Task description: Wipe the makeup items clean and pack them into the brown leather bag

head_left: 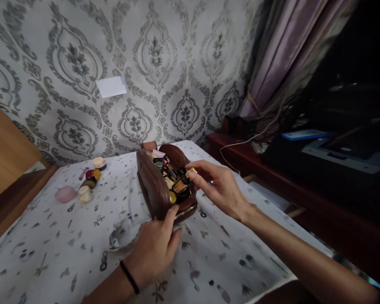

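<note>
A brown zippered cosmetics bag [152, 190] stands unzipped on the patterned sheet, filled with small bottles and tubes. My right hand [223, 188] is at its right side, thumb and fingers pinching a small gold-coloured item [191, 172] at the bag's opening; the item's lower part is hard to make out. With index finger stretched out, my left hand [156, 245] touches the bag's near edge by the zipper, thumb apart, holding nothing. Inside lie a dark bottle with an amber front [180, 185] and a yellow round lid [172, 197].
Left of the bag sit a pink rounded item [65, 194], a cream jar [85, 194], a red-and-gold item [93, 174] and a beige-lidded jar [99, 163]. A crumpled grey-white thing [122, 236] lies beside my left hand. A dark red cabinet [250, 158] with a white cable borders the right.
</note>
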The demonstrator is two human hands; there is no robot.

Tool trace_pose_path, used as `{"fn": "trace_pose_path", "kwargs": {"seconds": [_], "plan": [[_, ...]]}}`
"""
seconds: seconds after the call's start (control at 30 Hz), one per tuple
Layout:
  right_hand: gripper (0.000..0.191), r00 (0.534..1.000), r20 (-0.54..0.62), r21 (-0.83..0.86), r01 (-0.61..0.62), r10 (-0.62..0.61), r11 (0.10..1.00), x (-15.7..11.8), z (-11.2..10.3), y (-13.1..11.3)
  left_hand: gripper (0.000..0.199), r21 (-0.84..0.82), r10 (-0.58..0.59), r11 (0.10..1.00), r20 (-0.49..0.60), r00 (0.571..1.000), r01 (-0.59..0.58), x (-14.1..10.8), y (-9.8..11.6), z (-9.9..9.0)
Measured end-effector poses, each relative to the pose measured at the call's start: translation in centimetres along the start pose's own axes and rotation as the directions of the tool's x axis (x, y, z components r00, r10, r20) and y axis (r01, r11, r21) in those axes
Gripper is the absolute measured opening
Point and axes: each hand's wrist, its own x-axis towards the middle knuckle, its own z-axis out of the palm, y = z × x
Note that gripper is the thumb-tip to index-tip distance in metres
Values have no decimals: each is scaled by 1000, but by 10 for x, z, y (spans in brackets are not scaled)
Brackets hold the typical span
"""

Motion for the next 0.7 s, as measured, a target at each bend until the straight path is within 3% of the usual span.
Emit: {"fn": "trace_pose_path", "kwargs": {"seconds": [0.13,0.27,0.43,0.57,0.7], "plan": [[23,982,165,-95,111,-94,989,8,0,3,50,80,47,996,-43,998,-43,-7,-2,8],[20,915,381,-180,216,-134,960,16,4,6,48,89,78,993,-72,994,-72,-7,-6,13],[17,833,545,-306,310,-101,900,21,13,3,50,109,96,990,-77,992,-88,-7,-10,16],[13,770,636,-353,347,-49,869,27,18,-3,47,94,90,992,-89,992,-81,-6,-9,15],[16,763,645,-353,347,-43,869,34,15,-6,48,38,68,997,-88,994,-65,-6,-8,15]]}}
